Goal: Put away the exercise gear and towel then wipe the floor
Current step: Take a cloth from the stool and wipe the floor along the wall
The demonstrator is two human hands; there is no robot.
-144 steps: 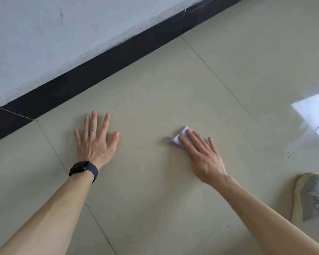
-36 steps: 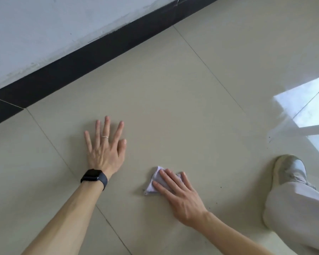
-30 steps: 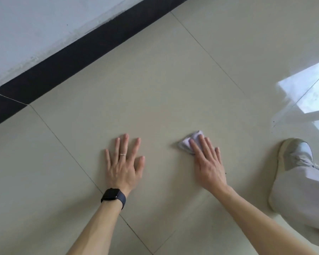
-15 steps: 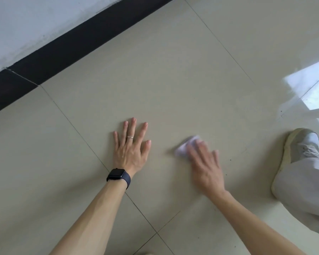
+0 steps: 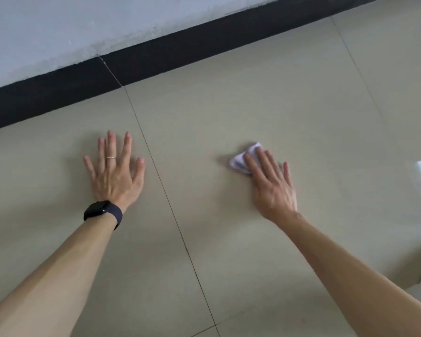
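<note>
Floor (image 5: 229,105): beige tile, smooth, semi-gloss; bright reflection at right edge; thin dark grout lines. Skirting (image 5: 180,49): black, matt. Wall (image 5: 58,25): pale painted plaster, matt, rough and patchy along its lower edge. Wipe (image 5: 240,161): soft white crumpled cloth or tissue, cannot tell which. Watch (image 5: 102,211): dark, matt strap, slightly glossy face. Ring (image 5: 110,157): thin shiny metal.

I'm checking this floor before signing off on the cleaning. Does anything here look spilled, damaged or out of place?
No spill or stray item shows on the tile floor. The only flaw is a crack or joint in the black baseboard, running up toward the scuffed wall paint. The right hand presses a small white cloth flat; the left hand braces on the tile.
</note>
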